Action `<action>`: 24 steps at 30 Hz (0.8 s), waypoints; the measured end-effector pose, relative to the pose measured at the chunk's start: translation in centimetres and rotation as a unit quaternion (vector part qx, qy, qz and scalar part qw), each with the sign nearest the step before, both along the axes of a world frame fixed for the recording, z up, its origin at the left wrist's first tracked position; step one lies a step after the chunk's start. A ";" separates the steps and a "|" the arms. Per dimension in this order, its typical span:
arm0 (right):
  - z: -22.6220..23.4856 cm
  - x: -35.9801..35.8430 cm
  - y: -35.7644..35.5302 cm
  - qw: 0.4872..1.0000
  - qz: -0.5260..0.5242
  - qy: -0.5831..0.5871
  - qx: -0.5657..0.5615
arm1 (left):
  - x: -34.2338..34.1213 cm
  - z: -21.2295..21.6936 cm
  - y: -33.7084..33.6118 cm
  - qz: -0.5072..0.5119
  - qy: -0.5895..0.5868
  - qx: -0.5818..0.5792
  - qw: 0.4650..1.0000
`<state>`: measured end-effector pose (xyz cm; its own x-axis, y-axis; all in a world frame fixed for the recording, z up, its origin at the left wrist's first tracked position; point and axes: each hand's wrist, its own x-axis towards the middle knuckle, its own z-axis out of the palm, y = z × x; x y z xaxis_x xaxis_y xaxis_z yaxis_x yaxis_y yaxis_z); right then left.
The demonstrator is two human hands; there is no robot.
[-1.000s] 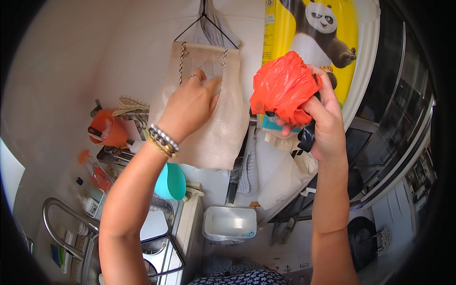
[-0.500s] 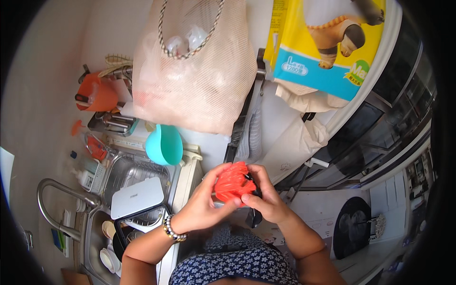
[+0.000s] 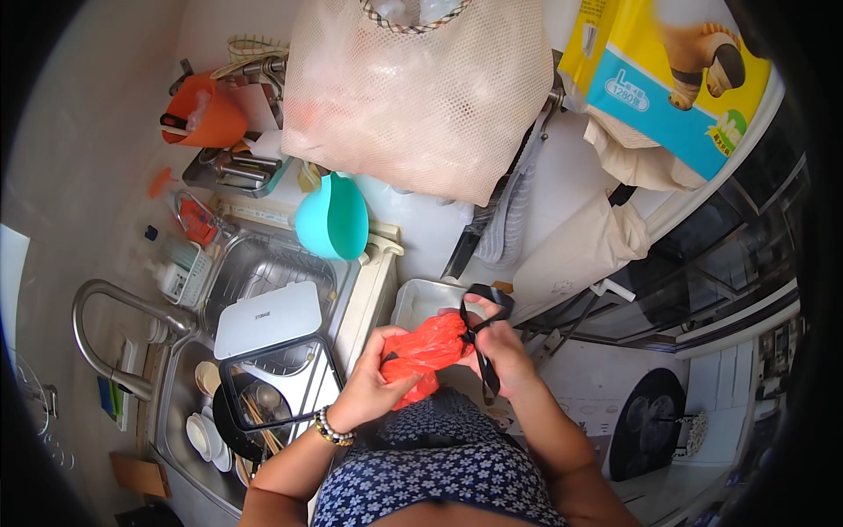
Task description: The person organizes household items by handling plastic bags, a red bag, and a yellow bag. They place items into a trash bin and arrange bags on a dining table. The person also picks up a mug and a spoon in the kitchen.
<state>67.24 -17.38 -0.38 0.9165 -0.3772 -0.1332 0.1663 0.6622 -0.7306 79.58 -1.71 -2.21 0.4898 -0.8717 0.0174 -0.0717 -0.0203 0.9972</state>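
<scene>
A crumpled red plastic bag (image 3: 426, 350) is bunched in my left hand (image 3: 373, 385), whose fingers close round its left side. From the bag's right end runs a thin black strip, like a ribbon or strap (image 3: 488, 373), in loops and a hanging tail. My right hand (image 3: 507, 353) pinches this strip close to the bag; its fingers are slightly blurred. Whether the strip is tied round the bag's neck I cannot tell. Just beyond the bag, a white rectangular container (image 3: 421, 297) shows, partly hidden by my hands.
To the left, a sink (image 3: 169, 373) holds bowls and a pan under a curved faucet (image 3: 92, 290). A white lid (image 3: 268, 321) and a black-rimmed frame (image 3: 334, 351) lie across it. Beyond stand a turquoise bowl (image 3: 307, 220), a mesh bag (image 3: 404, 114) and a yellow-and-blue package (image 3: 650, 105).
Both hands were cupped round the compact red bag. Now my left hand holds it, lower and stretched longer, and my right hand has drawn the black strip out. The whole view has shifted.
</scene>
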 end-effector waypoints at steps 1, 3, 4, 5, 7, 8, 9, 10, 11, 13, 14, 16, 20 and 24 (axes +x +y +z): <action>-0.1 0.2 0.5 0.991 0.018 0.039 -0.129 | -0.3 -0.1 -0.2 0.008 -0.049 0.008 0.999; -0.3 0.7 1.0 0.987 -0.003 0.059 -0.150 | -1.0 0.8 -0.6 0.035 -0.055 -0.009 0.998; -0.9 0.5 0.3 0.991 -0.011 0.053 -0.125 | -1.1 1.1 -0.7 0.047 -0.058 -0.018 0.997; -1.1 0.1 -0.5 0.994 -0.020 0.046 -0.100 | -0.7 0.9 -0.3 0.012 -0.068 0.030 0.997; 0.5 -0.9 -2.9 0.987 -0.056 0.091 -0.117 | 1.2 0.5 1.3 -0.056 -0.085 0.128 0.987; 1.1 -1.3 -3.8 0.985 -0.078 0.101 -0.118 | 1.9 1.0 1.7 -0.023 -0.159 0.166 0.973; 1.4 -1.6 -4.3 0.981 -0.105 0.112 -0.120 | 3.1 1.9 1.6 -0.067 -0.278 0.346 0.893; 1.2 -1.7 -4.4 0.966 -0.100 0.124 -0.203 | 3.7 0.9 2.2 0.009 -0.339 0.304 0.890; 0.6 -1.7 -4.5 0.944 -0.094 0.136 -0.285 | 4.0 0.0 2.5 0.085 -0.396 0.258 0.877; 1.2 -1.1 -3.3 0.901 -0.010 0.170 -0.399 | 2.8 1.4 1.2 0.076 -0.178 0.174 0.966; 0.5 -0.3 -2.0 0.912 0.030 0.112 -0.394 | 1.7 1.7 0.4 0.032 -0.053 0.099 0.993; -0.1 0.0 -0.2 0.905 0.098 0.029 -0.413 | 0.0 1.7 -1.3 -0.029 0.107 0.008 0.994; 0.5 0.6 1.2 0.891 0.054 0.028 -0.451 | -0.6 1.3 -2.2 -0.044 0.194 -0.002 0.980; 0.8 0.7 1.9 0.804 -0.032 0.086 -0.587 | -1.0 0.6 -2.0 -0.062 0.154 0.008 0.986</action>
<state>67.94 -15.50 0.41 0.8959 -0.3821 0.2268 0.0019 -0.5070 -0.8620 78.54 -3.70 -1.59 0.3599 -0.9239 -0.1297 0.2323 -0.0459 0.9716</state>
